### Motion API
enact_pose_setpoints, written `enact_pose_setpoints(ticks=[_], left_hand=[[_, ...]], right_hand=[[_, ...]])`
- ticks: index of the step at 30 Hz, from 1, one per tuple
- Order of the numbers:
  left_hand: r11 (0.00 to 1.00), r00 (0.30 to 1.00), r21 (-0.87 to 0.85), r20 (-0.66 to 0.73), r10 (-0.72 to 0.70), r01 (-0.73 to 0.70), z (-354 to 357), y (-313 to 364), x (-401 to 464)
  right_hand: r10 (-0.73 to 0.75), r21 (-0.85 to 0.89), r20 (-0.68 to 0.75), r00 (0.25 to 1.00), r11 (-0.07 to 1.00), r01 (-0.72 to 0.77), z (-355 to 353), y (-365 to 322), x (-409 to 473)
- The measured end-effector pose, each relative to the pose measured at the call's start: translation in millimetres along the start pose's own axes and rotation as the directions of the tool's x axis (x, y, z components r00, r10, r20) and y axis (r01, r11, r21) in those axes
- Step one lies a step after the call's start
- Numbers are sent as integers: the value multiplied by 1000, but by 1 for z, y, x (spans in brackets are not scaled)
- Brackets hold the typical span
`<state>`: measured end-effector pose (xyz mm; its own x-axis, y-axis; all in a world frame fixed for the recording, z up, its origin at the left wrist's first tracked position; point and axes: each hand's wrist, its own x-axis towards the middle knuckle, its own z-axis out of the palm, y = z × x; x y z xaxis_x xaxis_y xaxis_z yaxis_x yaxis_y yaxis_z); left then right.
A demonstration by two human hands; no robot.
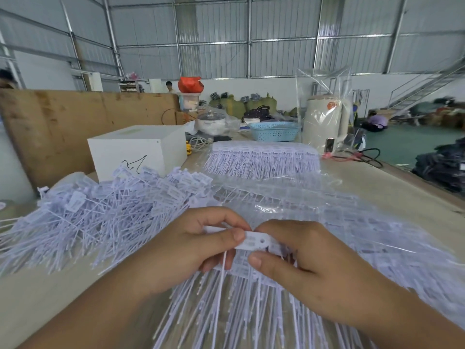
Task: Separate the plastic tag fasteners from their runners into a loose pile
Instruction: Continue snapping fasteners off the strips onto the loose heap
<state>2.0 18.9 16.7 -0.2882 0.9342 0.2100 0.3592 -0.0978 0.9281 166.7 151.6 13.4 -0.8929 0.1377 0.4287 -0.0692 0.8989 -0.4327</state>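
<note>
Pinching a white tag fastener (254, 241) between us at the lower centre of the frame, we hold it with both hands: our left hand (191, 250) has its thumb on top of the flat head and its fingers (227, 224) curled round behind, while our right hand (302, 263) nips the other end between thumb and curled fingers. The fastener's thin stem hangs down past the left palm. Beneath our hands a strip of fasteners on runners (241, 306) lies on the counter (50, 293), its stems fanning toward the bottom edge. At the left of the frame sits the loose pile (100, 210) of separated fasteners, heads and stems tangled. To the right, more strips lie in clear plastic bags (339, 222), and a further stacked bundle (261, 159) rests higher up at centre. A white box (141, 149) stands at upper left behind the pile, with a blue basket (274, 131) and a cream kettle (327, 122) wrapped in clear film near the counter's far end.
</note>
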Motion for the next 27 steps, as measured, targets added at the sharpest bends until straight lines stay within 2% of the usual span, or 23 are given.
enact_pose_setpoints(ticks=[3, 6, 10, 14, 20, 24, 25, 27], left_hand=[[1000, 1000, -2, -20, -16, 16, 4, 0, 1], [999, 995, -31, -96, -13, 10, 13, 2, 2], [969, 965, -246, -255, -54, -11, 30, 4, 4], [856, 917, -516, -351, -187, -23, 42, 5, 8], [766, 896, -642, -345, -279, -8, 46, 6, 8], [578, 875, -814, -325, -359, -66, 30, 10, 11], [581, 871, -809, -349, -347, -93, 22, 12, 10], [698, 887, -713, -363, -285, -68, 13, 16, 7]], right_hand=[[23, 6, -77, 997, 1000, -23, 8, -1, 0], [74, 25, -205, 976, 997, -70, 14, -3, 2], [96, 0, -311, 946, 995, -102, 19, -5, 5], [81, -49, -393, 916, 993, -108, 26, -8, 8], [-1, -138, -427, 904, 988, -64, 26, -8, 9], [-71, -168, -520, 851, 986, -20, 22, -9, 6], [-63, -151, -531, 845, 988, -22, 20, -10, 5], [-39, -108, -511, 858, 994, -20, 18, -9, 3]])
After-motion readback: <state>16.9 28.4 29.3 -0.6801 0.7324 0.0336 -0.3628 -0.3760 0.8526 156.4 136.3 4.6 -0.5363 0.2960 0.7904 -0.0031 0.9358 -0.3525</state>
